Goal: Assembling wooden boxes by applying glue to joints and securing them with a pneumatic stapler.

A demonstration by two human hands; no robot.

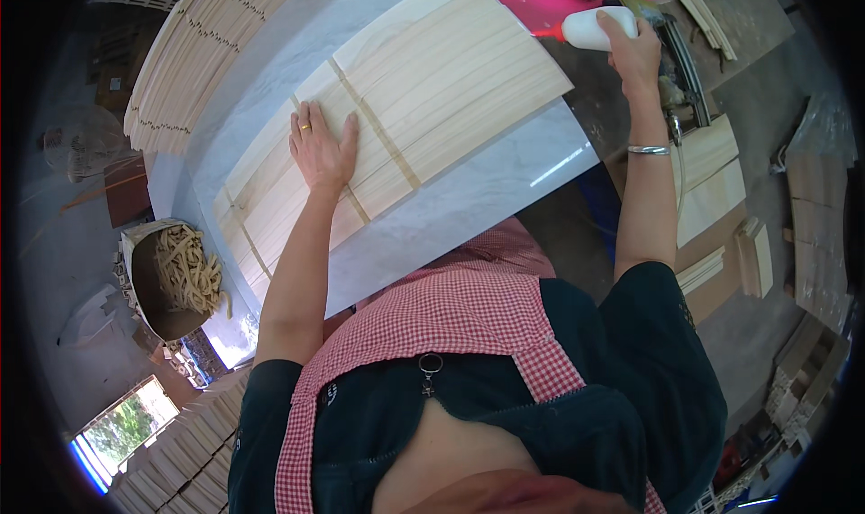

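A pale wooden panel [450, 72] lies at a slant across the table [505, 167], with several brownish strips or grooves [383, 137] running across it. My left hand [324, 151] rests flat on the panel's left half, fingers stretched out. Beyond the panel's far right corner, my right hand [636, 59] is wrapped round a white squeeze bottle [595, 29]. The bottle lies tilted nearly level in my grip, its red tip pointing left over a bright pink sheet's edge.
Stacked wooden slats [194, 54] stand at the far left. Left of the table, an open box [144, 280] holds many short pale wood strips [189, 266]. The pink sheet [514, 0] lies at the back. Boards [707, 185] and a metal rail with a hose [682, 72] are on the right.
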